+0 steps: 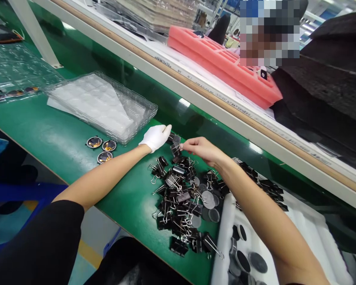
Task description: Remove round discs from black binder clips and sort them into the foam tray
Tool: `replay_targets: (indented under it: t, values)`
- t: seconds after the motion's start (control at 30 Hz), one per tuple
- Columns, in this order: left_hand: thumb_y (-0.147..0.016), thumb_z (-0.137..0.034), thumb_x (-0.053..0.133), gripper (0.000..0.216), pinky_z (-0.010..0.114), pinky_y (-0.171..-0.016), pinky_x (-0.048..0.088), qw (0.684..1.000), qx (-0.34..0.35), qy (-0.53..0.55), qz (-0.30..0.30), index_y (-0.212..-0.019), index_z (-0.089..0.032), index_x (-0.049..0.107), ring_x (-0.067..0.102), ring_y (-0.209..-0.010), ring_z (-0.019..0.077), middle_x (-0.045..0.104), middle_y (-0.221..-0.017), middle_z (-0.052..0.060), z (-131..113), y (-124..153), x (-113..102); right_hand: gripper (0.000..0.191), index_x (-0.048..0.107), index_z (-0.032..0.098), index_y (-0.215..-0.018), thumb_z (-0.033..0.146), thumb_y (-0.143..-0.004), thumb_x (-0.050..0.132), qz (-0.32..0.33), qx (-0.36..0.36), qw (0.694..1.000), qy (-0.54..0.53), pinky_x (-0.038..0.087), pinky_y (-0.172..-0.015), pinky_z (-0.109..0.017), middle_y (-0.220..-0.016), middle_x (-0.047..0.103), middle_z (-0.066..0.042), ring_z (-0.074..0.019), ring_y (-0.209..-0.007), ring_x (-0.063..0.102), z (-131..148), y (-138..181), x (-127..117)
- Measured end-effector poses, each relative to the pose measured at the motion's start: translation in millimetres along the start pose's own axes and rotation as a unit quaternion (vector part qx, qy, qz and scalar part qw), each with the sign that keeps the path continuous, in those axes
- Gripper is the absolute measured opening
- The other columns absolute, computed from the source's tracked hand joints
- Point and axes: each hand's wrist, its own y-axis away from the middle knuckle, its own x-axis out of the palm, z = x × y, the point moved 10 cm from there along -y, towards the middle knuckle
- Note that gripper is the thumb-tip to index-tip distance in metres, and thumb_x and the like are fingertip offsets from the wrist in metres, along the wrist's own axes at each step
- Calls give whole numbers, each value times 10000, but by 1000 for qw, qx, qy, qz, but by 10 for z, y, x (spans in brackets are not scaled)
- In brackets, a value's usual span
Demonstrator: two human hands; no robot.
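Binder clips [180, 198] lie heaped on the green table [62, 134], right of centre. The gloved left hand [156, 136] and bare right hand [200, 149] pinch one clip with a disc [175, 139] at the far edge; it could spring loose. White foam tray [308, 229], near right, holds dark discs; the clear blister tray [103, 105], far left, looks empty.

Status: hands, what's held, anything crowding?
Left hand, gloved, and bare right hand both pinch one binder clip. Clip pile just below. Clear trays left, foam tray right; grip unobstructed.
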Motion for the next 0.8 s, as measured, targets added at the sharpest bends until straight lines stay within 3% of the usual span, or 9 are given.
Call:
replay_targets:
  t: [0.1,0.2,0.3,0.4,0.47,0.53,0.6,0.67,0.8]
  values:
    - [-1087,-524,153,673,369,-821,488,999,-35,-3,-8,-936,-198,723,721,-983,300,771,-1018,145,95,-27,-61,296,746,194,-825,472,-879,660,-49,63,996,-31,375,-572,-281,-765,666,-37,-146,-636,499,-244,-164,-187]
    - [-1082,-505,198,641,391,-865,510,999,-51,-13,1,-963,-173,733,729,-1001,320,775,-1048,169,147,-27,-99,293,737,185,-791,422,-918,621,-57,88,994,16,373,-576,-302,-734,652,-45,-155,-609,491,-434,-316,-135]
    - [-1074,-517,242,620,406,-900,525,998,-50,-23,17,-980,-163,742,734,-1012,329,777,-1045,175,146,-7,-92,371,665,212,-617,428,-919,666,-50,87,991,85,432,-698,-348,-651,607,-43,-196,-672,542,-536,-385,-43]
    - [-1072,-518,245,621,415,-907,534,998,-47,-31,30,-972,-164,744,736,-1009,332,775,-1025,172,131,4,-68,427,560,227,-521,415,-835,781,-54,96,983,146,457,-833,-413,-609,570,-44,-255,-771,586,-575,-399,-102]
    - [-1071,-518,242,619,417,-893,536,998,-46,-35,38,-959,-170,742,738,-999,335,774,-1010,167,132,-1,-59,284,607,225,-613,337,-799,789,-63,107,980,155,472,-864,-421,-672,612,-43,-267,-812,608,-566,-425,-201]
    - [-1068,-524,249,613,411,-877,534,997,-42,-39,46,-938,-179,739,738,-990,335,773,-993,160,137,-14,-55,60,688,232,-856,291,-855,680,-90,112,980,140,493,-865,-393,-843,685,-51,-261,-872,633,-513,-482,-298]
    - [-1064,-537,258,612,404,-863,530,997,-33,-44,53,-907,-185,734,736,-982,333,771,-976,156,137,-29,-52,255,659,252,-1143,295,-953,495,-139,114,977,116,502,-899,-383,-1089,700,-73,-262,-1008,637,-434,-556,-358]
    - [-1063,-549,261,616,395,-855,524,997,-22,-51,58,-888,-189,730,734,-978,328,768,-968,151,127,-38,-45,372,585,252,-1289,344,-1014,353,-192,125,968,101,474,-999,-452,-1279,637,-118,-302,-1184,582,-375,-628,-340]
    - [-1069,-559,245,635,366,-849,506,996,-7,-63,65,-892,-190,730,728,-966,301,767,-962,142,107,-29,-25,479,602,217,-1232,550,-1028,324,-234,151,957,87,304,-1135,-665,-1377,537,-196,-417,-1359,432,-375,-766,-106]
